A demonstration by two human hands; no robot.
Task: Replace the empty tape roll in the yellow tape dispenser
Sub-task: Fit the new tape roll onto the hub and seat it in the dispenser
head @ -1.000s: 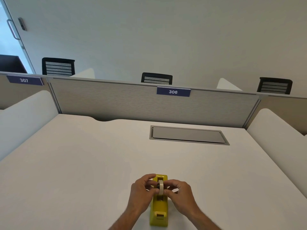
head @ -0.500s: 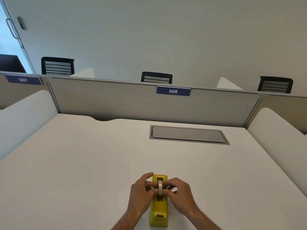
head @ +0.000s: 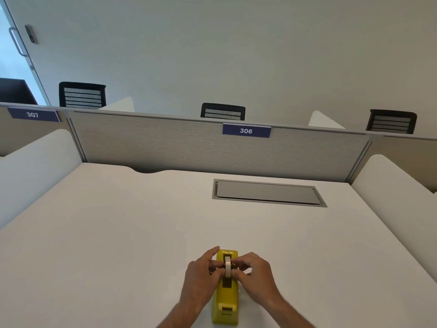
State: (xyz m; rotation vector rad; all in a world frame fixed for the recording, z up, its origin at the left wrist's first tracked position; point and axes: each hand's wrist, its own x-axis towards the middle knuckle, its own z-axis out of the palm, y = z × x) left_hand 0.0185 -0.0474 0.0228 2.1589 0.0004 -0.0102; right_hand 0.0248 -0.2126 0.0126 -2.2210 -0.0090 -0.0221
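Yellow dispenser (head: 225, 301) stood on the table (head: 118, 233). Left hand (head: 201, 278) and right hand (head: 256, 275), fingers closed, pinched the tape roll (head: 227, 268) sitting upright in it.

Both forearms run off the bottom edge at 6 o'clock, nothing visible past them. The left hand (head: 201, 278) covers the 9 o'clock flank of the yellow tape dispenser (head: 225, 301); the right hand (head: 254, 275) hides the 3 o'clock flank. The tape roll (head: 227, 268) shows only edge-on between the fingertips, its core too small to make out. The dispenser's near end sits right at the frame edge.
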